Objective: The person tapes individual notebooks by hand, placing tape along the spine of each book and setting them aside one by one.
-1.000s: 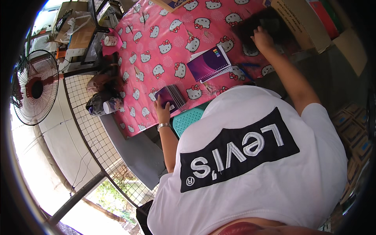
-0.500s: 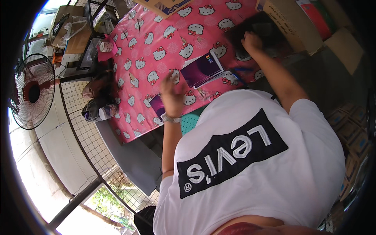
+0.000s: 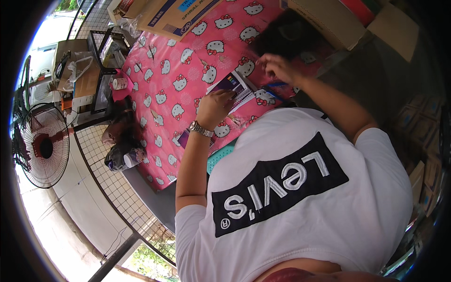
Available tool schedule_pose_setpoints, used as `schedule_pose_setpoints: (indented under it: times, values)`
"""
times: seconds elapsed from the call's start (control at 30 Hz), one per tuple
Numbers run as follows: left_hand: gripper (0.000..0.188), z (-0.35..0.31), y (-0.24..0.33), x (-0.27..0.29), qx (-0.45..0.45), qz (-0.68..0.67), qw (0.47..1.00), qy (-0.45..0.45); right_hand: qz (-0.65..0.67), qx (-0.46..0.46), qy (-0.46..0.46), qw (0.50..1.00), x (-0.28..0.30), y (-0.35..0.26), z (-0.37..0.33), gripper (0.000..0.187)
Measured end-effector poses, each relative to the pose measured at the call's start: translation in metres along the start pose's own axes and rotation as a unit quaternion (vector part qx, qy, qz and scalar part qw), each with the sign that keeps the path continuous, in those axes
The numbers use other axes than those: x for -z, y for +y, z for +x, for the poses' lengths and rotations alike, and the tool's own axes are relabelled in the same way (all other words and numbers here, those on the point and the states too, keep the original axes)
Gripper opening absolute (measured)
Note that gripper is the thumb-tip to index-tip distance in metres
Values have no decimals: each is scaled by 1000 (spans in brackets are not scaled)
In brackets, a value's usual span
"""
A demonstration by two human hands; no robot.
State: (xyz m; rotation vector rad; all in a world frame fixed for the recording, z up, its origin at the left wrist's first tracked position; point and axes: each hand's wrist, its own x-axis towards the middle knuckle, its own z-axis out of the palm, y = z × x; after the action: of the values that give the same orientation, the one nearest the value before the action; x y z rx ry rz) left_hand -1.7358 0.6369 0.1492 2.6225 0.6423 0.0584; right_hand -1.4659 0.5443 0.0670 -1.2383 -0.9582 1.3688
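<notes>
A small spiral notebook (image 3: 229,84) with a purple cover lies on the pink patterned tablecloth (image 3: 188,70), white pages showing at its edges. My left hand (image 3: 217,106), with a metal watch at the wrist, is closed over the notebook's near left part, and its fingers cover some of the front. Right of and beyond the notebook, my right hand (image 3: 281,69) hovers with bent fingers apart and nothing visible in them. Blue pens (image 3: 276,85) lie between that hand and my shirt. Another purple notebook (image 3: 184,138) is partly hidden behind my left forearm.
A dark, blurred item (image 3: 286,35) lies beyond my right hand, beside an open cardboard box (image 3: 329,23). Another carton (image 3: 181,18) stands at the far edge. At left are a cup (image 3: 120,83), bags (image 3: 117,157), a standing fan (image 3: 45,145) and wire mesh (image 3: 101,145).
My left hand has moved from beside the notebook onto it. My right hand has come from the dark item back toward the notebook. The whole view has shifted slightly.
</notes>
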Motion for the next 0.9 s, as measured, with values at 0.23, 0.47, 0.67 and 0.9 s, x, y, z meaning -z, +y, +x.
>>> schedule_pose_setpoints:
  times: [0.23, 0.47, 0.67, 0.9]
  values:
    - [22, 1, -4, -2, -31, -22, 999, 34, 38, -71, -43, 996, -51, -2, -32, 41]
    - [17, -8, -9, -8, 58, -63, 991, 106, -179, 70, 20, 981, -72, -1, -36, 36]
    - [17, -12, -4, -12, 82, -32, 990, 114, -118, 4, 50, 992, -81, 2, -38, 37]
    - [23, -14, 1, -11, 83, -38, 991, 98, 164, -175, -12, 971, -76, -22, -22, 47]
